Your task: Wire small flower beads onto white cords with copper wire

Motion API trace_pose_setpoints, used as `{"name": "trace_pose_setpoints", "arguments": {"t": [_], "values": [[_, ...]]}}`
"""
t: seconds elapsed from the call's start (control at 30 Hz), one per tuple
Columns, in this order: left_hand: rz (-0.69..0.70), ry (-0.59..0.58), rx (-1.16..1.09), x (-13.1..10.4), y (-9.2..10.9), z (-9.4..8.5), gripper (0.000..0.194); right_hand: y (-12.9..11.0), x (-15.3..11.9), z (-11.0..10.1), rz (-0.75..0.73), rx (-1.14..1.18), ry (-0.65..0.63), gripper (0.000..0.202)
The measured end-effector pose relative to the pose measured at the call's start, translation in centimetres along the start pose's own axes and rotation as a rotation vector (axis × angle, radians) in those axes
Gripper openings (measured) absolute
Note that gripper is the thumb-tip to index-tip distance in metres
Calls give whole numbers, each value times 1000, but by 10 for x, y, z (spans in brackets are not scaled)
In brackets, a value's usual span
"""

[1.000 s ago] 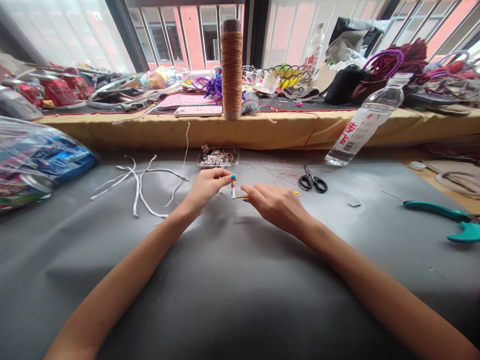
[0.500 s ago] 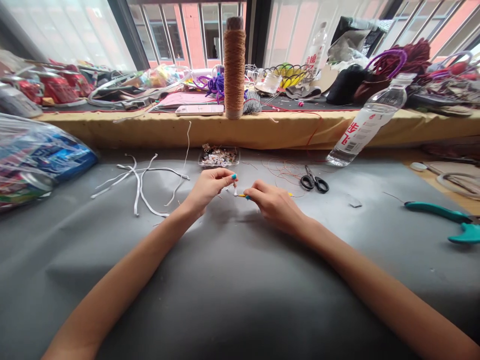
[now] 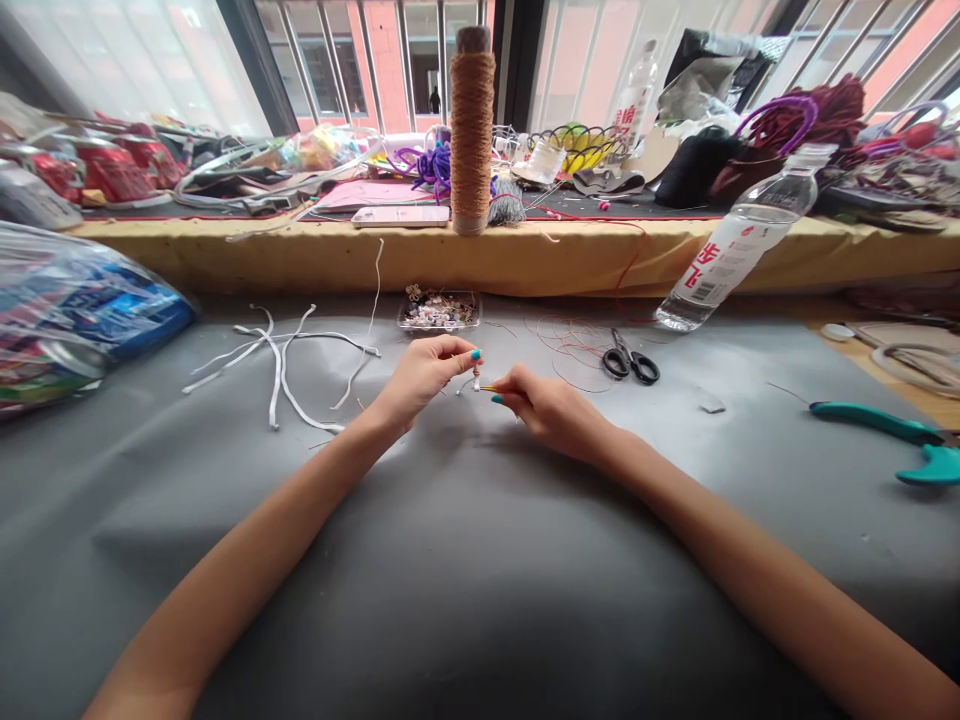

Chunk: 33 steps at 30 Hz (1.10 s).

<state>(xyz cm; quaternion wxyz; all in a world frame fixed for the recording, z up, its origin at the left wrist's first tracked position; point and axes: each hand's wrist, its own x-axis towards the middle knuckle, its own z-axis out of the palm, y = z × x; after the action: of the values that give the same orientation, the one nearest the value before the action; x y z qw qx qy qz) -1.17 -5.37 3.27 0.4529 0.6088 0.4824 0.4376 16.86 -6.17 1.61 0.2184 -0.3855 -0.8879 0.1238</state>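
Note:
Between thumb and fingertips, my left hand pinches a small white piece wound with brown-orange thread, which hangs down from the grip. From the right, my right hand is closed on a slim yellow tool. Its tip meets the lower end of the white piece. Whether it is a hook or tweezers is too small to tell. Just behind my hands stands a clear plastic box full of small beads and trinkets. Fine brown thread lies in loose coils beyond my right hand.
White cords lie on the grey mat at left, near a plastic bag. Black-handled scissors, a tilted water bottle and teal pliers are at right. A brown thread spool stands on the cluttered ledge.
Both hands have shifted very slightly to the right with the white piece. The yellow tool's rear end, seen past my right hand before, is now hidden.

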Motion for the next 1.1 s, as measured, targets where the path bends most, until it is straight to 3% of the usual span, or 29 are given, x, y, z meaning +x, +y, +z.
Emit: {"name": "trace_pose_setpoints", "arguments": {"t": [0.33, 0.6, 0.8, 1.1], "values": [[-11, -25, 26, -1, -1, 2, 26, -6, 2, -1, 61, -253, -6, 25], [9, 2, 54, 0, -3, 1, 28, -2, 0, 1, -74, -332, 37, 26], [-13, -15, 45, 0, -2, 2, 26, -1, 1, -2, -120, -448, -8, 27], [-27, -36, 51, -1, 0, 0, 27, 2, -1, 5, -148, -484, 186, 25]]}}
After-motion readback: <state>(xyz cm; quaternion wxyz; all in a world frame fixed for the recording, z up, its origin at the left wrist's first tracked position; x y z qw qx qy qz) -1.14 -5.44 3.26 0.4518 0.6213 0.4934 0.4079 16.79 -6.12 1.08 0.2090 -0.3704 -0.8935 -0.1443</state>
